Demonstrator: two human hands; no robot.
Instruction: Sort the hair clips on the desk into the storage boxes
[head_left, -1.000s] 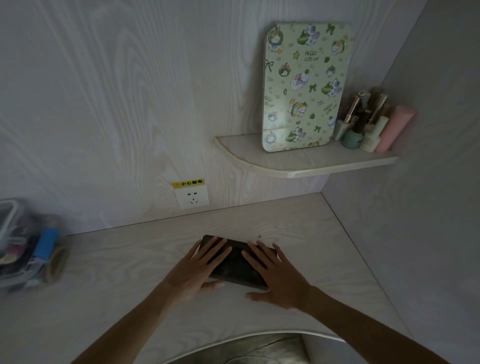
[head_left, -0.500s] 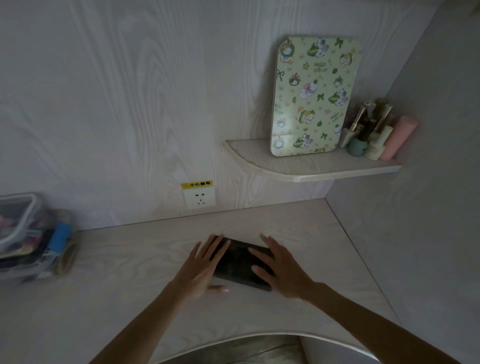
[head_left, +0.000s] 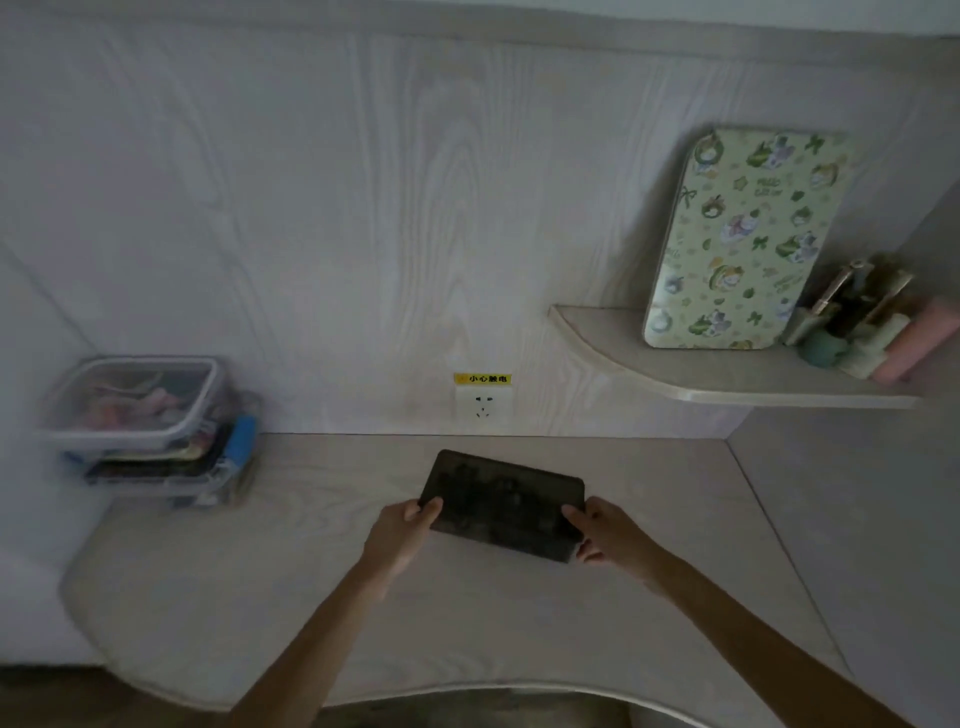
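Note:
A dark flat rectangular case (head_left: 501, 501) lies in the middle of the pale wooden desk (head_left: 322, 587). My left hand (head_left: 402, 530) grips its near left corner, thumb on top. My right hand (head_left: 605, 530) grips its right end. At the desk's far left stand stacked clear storage boxes (head_left: 137, 410); the top one has a lid and pink things inside, the lower ones hold dark and colourful items. No loose hair clips show on the desk.
A wall socket (head_left: 483, 405) with a yellow warning label sits behind the case. A corner shelf (head_left: 691, 374) at the right carries a green patterned board (head_left: 743, 244) and several cosmetic bottles (head_left: 857, 327). Walls close the desk on the left and right.
Both hands went from lying flat on top of the dark case to gripping its two ends. The view swung left, bringing the storage boxes fully into sight.

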